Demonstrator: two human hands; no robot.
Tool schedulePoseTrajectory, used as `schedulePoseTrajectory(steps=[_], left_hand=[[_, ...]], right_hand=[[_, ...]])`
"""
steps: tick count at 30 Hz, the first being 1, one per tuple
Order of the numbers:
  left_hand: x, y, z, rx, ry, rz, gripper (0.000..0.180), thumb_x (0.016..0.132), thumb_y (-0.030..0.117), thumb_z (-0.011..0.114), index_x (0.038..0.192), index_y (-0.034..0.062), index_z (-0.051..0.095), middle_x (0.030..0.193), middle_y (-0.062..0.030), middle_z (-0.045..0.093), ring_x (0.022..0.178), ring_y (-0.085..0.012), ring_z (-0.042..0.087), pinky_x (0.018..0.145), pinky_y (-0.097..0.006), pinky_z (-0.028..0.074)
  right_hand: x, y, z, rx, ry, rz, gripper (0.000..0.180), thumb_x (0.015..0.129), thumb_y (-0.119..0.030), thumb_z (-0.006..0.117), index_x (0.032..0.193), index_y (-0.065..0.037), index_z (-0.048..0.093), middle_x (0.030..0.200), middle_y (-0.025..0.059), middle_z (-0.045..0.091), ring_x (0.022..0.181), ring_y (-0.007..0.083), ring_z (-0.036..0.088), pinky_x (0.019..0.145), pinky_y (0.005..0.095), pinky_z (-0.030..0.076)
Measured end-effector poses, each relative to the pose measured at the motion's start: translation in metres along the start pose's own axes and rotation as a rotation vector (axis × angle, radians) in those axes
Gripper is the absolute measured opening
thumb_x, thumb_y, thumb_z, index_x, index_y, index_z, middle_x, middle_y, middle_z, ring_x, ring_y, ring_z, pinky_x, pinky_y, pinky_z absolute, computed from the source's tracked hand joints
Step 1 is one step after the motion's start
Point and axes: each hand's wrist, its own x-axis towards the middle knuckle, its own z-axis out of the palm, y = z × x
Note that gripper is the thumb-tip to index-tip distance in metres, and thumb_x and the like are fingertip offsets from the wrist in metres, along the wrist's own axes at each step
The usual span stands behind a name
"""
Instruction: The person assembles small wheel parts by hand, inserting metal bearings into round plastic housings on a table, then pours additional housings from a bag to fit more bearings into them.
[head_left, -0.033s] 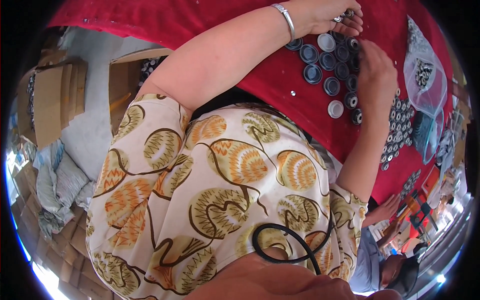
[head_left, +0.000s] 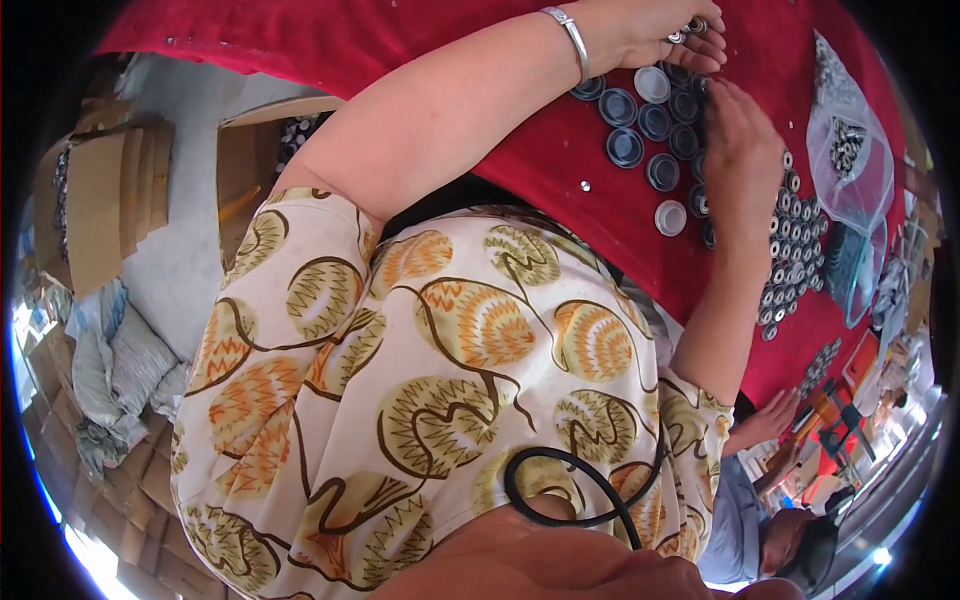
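A soft red cloth covers the table [head_left: 420,40]. On it lie round, shallow caps [head_left: 640,120], dark with pale rims, some white, set close in rows. The left hand [head_left: 665,30] is curled, pinching small shiny metal rings [head_left: 685,32] at its fingertips, just above the caps. The right hand [head_left: 740,140] lies loosely open, fingers down on the caps. Clear plastic bags [head_left: 850,165] of small parts sit beside it.

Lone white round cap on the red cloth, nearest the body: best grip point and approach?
Pinch the white round cap across its rim from straight above, a judgement: it lies flat and apart from the dark round caps, leaving bare red cloth for fingertips on either side.
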Motion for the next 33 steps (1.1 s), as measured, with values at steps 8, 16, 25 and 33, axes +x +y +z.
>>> schedulePoseTrajectory(steps=[8,16,25,33], left_hand=[[0.004,0.000,-0.001,-0.131,-0.002,-0.013,0.029,0.102,0.026,0.044,0.090,0.0028,0.057,0.082,-0.0129,0.062,0.076,-0.0265,0.066,0.074,-0.039,0.057],[0.010,-0.004,-0.006,-0.194,-0.010,-0.188,0.039,0.104,0.037,0.041,0.091,0.0048,0.060,0.086,-0.0132,0.066,0.085,-0.0310,0.067,0.079,-0.047,0.056],[0.021,-0.011,-0.015,-0.049,-0.265,-0.259,0.049,0.103,0.046,0.037,0.095,0.0062,0.064,0.087,-0.0101,0.064,0.081,-0.0269,0.063,0.082,-0.048,0.054],[0.003,0.012,-0.001,-0.308,-0.037,-0.052,0.034,0.102,0.027,0.045,0.094,-0.0037,0.057,0.088,-0.0190,0.064,0.088,-0.0335,0.066,0.088,-0.049,0.057]], right_hand=[[-0.020,-0.016,0.013,-0.120,-0.048,0.072,0.038,0.085,-0.001,0.058,0.122,-0.003,0.063,0.129,0.0154,0.063,0.120,0.0315,0.059,0.106,0.0477,0.042],[0.007,-0.007,0.000,0.125,0.189,0.204,0.024,0.088,-0.007,0.062,0.112,-0.007,0.068,0.107,0.0134,0.070,0.101,0.0334,0.066,0.087,0.0418,0.052],[0.030,0.004,0.000,0.013,0.008,0.176,0.029,0.089,-0.014,0.066,0.118,-0.008,0.068,0.107,0.0099,0.070,0.100,0.0264,0.067,0.088,0.0349,0.052],[-0.003,0.005,-0.018,0.196,-0.027,0.423,0.026,0.084,-0.013,0.072,0.109,-0.007,0.069,0.099,0.0114,0.069,0.092,0.0267,0.069,0.082,0.0347,0.053]])
